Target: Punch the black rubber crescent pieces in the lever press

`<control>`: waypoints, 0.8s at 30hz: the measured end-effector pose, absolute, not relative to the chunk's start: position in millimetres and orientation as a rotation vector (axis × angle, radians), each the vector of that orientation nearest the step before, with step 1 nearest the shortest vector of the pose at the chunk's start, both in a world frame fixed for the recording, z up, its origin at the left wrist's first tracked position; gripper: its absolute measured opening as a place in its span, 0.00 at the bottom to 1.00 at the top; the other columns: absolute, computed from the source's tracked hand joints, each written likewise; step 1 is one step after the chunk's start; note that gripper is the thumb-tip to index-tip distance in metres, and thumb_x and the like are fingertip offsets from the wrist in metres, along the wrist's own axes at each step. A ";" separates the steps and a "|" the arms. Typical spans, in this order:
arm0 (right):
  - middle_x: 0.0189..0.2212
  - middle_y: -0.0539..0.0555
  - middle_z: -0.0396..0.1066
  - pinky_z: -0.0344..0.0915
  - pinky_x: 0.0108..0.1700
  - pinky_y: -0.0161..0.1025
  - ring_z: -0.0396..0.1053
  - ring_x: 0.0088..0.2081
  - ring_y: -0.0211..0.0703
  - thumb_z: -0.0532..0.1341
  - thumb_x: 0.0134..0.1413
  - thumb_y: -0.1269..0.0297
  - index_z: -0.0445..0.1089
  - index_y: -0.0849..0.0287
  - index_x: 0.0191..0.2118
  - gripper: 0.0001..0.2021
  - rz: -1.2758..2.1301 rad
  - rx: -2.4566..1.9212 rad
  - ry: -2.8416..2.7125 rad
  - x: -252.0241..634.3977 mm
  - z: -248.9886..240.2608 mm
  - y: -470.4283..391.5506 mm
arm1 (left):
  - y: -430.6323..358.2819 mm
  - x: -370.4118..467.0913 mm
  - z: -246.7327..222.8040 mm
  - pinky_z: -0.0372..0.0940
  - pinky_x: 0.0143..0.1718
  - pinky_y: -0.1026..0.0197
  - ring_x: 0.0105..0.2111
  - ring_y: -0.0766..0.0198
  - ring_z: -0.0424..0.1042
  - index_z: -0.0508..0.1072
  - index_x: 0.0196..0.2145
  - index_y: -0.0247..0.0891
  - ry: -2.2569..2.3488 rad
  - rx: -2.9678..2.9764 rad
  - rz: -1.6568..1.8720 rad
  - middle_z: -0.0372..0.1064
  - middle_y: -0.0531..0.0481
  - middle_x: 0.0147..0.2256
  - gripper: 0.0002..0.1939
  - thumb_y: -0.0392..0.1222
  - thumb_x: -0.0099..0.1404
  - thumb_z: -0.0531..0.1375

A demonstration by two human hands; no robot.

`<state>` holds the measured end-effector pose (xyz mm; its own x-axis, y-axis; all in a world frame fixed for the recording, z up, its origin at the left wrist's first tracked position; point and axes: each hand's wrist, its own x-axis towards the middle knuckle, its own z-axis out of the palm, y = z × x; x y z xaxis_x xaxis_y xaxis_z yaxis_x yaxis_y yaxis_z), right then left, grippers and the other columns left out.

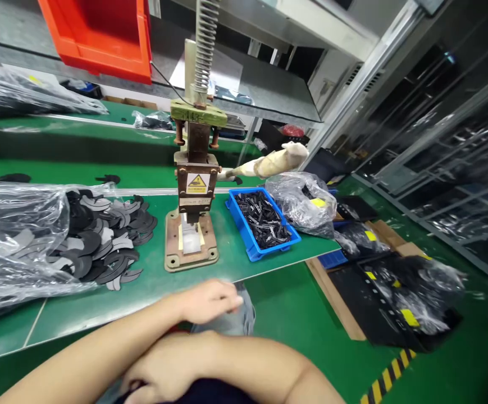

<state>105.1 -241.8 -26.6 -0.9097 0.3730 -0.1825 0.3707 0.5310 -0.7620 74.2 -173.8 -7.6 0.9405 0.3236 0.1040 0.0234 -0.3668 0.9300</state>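
Note:
My left hand (210,301) is at the table's front edge, over my lap, below the hand press (197,163). Its fingers are curled, and what they hold, if anything, is hidden. My right hand (165,365) lies lower, against my body, beneath the left forearm; its fingers are bent and partly out of sight. Under the press ram, a pale piece (191,240) rests on the metal base plate (172,247). Neither hand touches the press. The press's wrapped lever (269,164) sticks out to the right.
Dark curved parts (100,238) spill from a plastic bag (16,241) at left. A blue tray (252,247) of small black parts stands right of the press, beside another bag (302,202). An orange bin (100,59) hangs over the shelf edge above.

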 end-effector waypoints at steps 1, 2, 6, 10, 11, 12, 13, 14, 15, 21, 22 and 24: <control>0.44 0.51 0.80 0.75 0.45 0.36 0.78 0.44 0.41 0.64 0.64 0.49 0.77 0.56 0.47 0.16 1.401 -0.668 -2.727 124.2 -21.1 -240.4 | -167.8 60.2 -13.7 0.68 0.41 0.61 0.34 0.62 0.73 0.78 0.33 0.37 0.384 1.907 0.403 0.74 0.48 0.33 0.29 0.59 0.79 0.49; 0.42 0.51 0.81 0.74 0.45 0.34 0.78 0.43 0.39 0.64 0.64 0.51 0.77 0.56 0.48 0.16 1.428 -0.703 -2.676 147.7 -12.9 -239.2 | -162.4 46.1 -20.5 0.66 0.37 0.61 0.32 0.63 0.70 0.76 0.31 0.37 0.519 1.887 0.482 0.71 0.50 0.31 0.29 0.59 0.79 0.49; 0.39 0.46 0.82 0.72 0.43 0.32 0.78 0.38 0.36 0.67 0.59 0.54 0.79 0.50 0.45 0.11 1.120 -1.379 -2.207 262.7 31.4 -229.8 | -150.7 0.5 -51.1 0.60 0.33 0.62 0.28 0.64 0.64 0.67 0.25 0.39 0.807 1.817 0.613 0.63 0.54 0.25 0.28 0.59 0.78 0.51; 0.41 0.55 0.79 0.72 0.45 0.42 0.74 0.40 0.43 0.54 0.69 0.54 0.76 0.56 0.48 0.17 0.598 -1.884 -1.805 358.5 53.1 -203.8 | -152.6 -12.7 -75.0 0.59 0.33 0.62 0.27 0.64 0.61 0.59 0.24 0.40 0.888 1.814 0.669 0.60 0.55 0.25 0.27 0.58 0.77 0.54; 0.41 0.57 0.79 0.71 0.46 0.44 0.73 0.40 0.44 0.53 0.69 0.55 0.76 0.57 0.49 0.17 0.488 -1.978 -1.724 375.1 53.1 -194.9 | -153.9 -11.8 -78.2 0.59 0.32 0.62 0.27 0.64 0.61 0.58 0.24 0.41 0.897 1.820 0.682 0.59 0.55 0.25 0.26 0.58 0.76 0.55; 0.40 0.57 0.78 0.71 0.48 0.45 0.73 0.40 0.44 0.55 0.67 0.56 0.76 0.58 0.48 0.16 0.400 -2.060 -1.660 388.6 51.8 -185.5 | -155.2 -10.3 -80.3 0.58 0.32 0.62 0.27 0.64 0.60 0.57 0.24 0.41 0.903 1.830 0.692 0.58 0.55 0.25 0.26 0.57 0.76 0.55; 0.40 0.57 0.77 0.70 0.49 0.45 0.72 0.40 0.44 0.57 0.66 0.57 0.76 0.58 0.48 0.14 0.338 -2.130 -1.615 399.0 49.6 -175.7 | -156.5 -8.6 -81.2 0.58 0.32 0.62 0.27 0.64 0.60 0.57 0.25 0.41 0.907 1.844 0.697 0.58 0.56 0.25 0.25 0.57 0.76 0.56; 0.39 0.56 0.77 0.70 0.50 0.46 0.72 0.40 0.44 0.60 0.64 0.57 0.76 0.58 0.47 0.13 0.300 -2.191 -1.585 406.6 46.7 -166.0 | -157.6 -7.1 -81.2 0.58 0.32 0.62 0.27 0.64 0.61 0.58 0.25 0.41 0.906 1.862 0.696 0.58 0.56 0.25 0.25 0.56 0.76 0.56; 0.39 0.55 0.77 0.70 0.51 0.46 0.72 0.40 0.43 0.62 0.63 0.57 0.76 0.58 0.46 0.12 0.286 -2.245 -1.567 411.6 43.5 -156.5 | -158.6 -6.1 -80.6 0.58 0.32 0.62 0.27 0.64 0.61 0.58 0.25 0.41 0.902 1.883 0.691 0.59 0.56 0.25 0.24 0.56 0.76 0.56; 0.40 0.52 0.76 0.73 0.52 0.46 0.74 0.42 0.40 0.64 0.65 0.49 0.74 0.60 0.42 0.16 0.348 -2.416 -1.512 410.5 24.8 -114.7 | -161.3 -6.9 -74.8 0.59 0.33 0.63 0.28 0.65 0.62 0.59 0.26 0.40 0.904 1.946 0.693 0.60 0.55 0.26 0.23 0.53 0.76 0.56; 0.40 0.52 0.76 0.73 0.52 0.46 0.74 0.43 0.40 0.64 0.65 0.49 0.74 0.60 0.41 0.16 0.346 -2.411 -1.491 409.0 23.4 -111.1 | -161.2 -7.1 -74.8 0.59 0.33 0.63 0.28 0.65 0.62 0.59 0.26 0.40 0.907 1.948 0.697 0.60 0.55 0.26 0.23 0.52 0.76 0.56; 0.37 0.51 0.76 0.73 0.51 0.46 0.74 0.41 0.40 0.65 0.64 0.49 0.74 0.60 0.39 0.16 0.334 -2.370 -1.443 407.3 23.4 -106.8 | -160.8 -7.3 -75.8 0.59 0.33 0.63 0.28 0.65 0.62 0.59 0.26 0.40 0.910 1.950 0.704 0.60 0.56 0.26 0.22 0.52 0.76 0.56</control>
